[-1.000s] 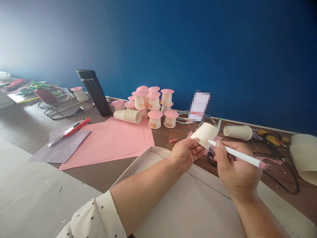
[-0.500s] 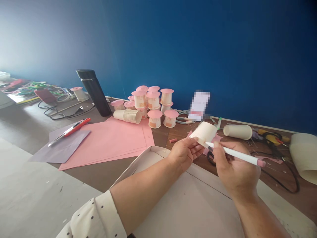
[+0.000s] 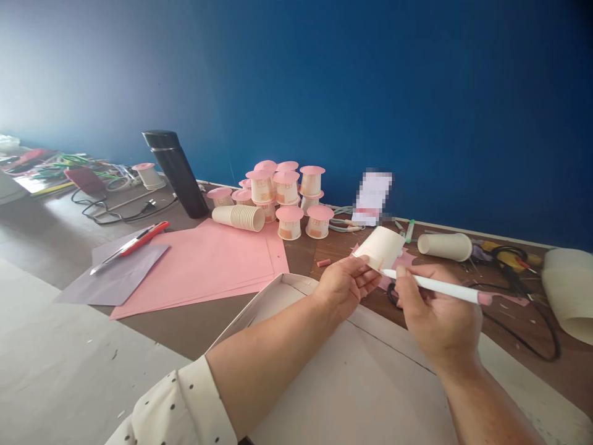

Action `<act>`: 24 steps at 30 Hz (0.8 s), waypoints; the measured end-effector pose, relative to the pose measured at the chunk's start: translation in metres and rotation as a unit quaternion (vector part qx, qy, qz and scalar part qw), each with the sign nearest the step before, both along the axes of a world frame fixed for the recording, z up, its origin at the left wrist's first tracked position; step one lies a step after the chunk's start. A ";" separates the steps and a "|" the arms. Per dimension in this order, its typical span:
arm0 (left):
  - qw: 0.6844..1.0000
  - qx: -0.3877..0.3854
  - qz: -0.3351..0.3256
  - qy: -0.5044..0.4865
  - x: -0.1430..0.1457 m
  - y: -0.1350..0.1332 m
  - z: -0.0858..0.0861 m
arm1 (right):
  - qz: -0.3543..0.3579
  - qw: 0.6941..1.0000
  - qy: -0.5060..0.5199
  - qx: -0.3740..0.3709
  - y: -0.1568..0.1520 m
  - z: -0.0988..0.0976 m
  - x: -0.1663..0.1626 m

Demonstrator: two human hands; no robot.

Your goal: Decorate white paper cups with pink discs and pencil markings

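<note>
A white paper cup (image 3: 380, 246) is held tilted in my left hand (image 3: 345, 285), the fingers closed around its lower rim. Faint orange-brown lines show on the cup's side near that rim. My right hand (image 3: 438, 315) grips a white marker pen (image 3: 433, 285) with a pink end, its tip at the cup's rim. Behind my left hand, several paper cups with pink paper tops (image 3: 290, 222) stand grouped and partly stacked, with windows and doors drawn on them. A red pen cap (image 3: 324, 262) lies on the table left of the held cup.
Pink paper sheets (image 3: 204, 259), a red utility knife (image 3: 143, 240) on grey paper, a stack of cups (image 3: 238, 217) and a black flask (image 3: 178, 176) lie to the left. A white box lid (image 3: 352, 383) is under my forearms. More cups (image 3: 445, 246) and black cable lie right.
The marker tip has moved slightly down and left along the cup's rim, and more of a drawn line shows on the cup. My left hand has barely moved.
</note>
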State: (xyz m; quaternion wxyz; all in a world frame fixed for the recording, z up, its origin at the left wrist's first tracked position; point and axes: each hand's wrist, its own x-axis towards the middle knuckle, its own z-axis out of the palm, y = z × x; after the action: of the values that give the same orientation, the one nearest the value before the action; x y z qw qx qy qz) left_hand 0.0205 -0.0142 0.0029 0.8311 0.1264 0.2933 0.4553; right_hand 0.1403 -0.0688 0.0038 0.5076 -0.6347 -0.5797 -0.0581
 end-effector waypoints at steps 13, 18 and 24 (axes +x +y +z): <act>0.995 0.048 -0.025 -0.081 0.000 -0.001 -0.006 | -0.003 0.898 0.439 0.028 0.018 -0.006 0.016; 0.993 0.063 -0.089 -0.055 0.003 -0.008 -0.009 | 0.091 0.827 0.555 -0.012 0.028 -0.018 0.020; 0.986 0.100 -0.129 -0.043 0.007 -0.015 -0.014 | 0.135 0.800 0.584 -0.027 0.033 -0.025 0.016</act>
State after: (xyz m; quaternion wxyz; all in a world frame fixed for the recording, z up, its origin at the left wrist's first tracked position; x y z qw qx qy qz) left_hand 0.0272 -0.0290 -0.0112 0.8777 0.2262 0.1915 0.3766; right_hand 0.1565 -0.0358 -0.0213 0.7353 -0.4770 -0.2550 0.4084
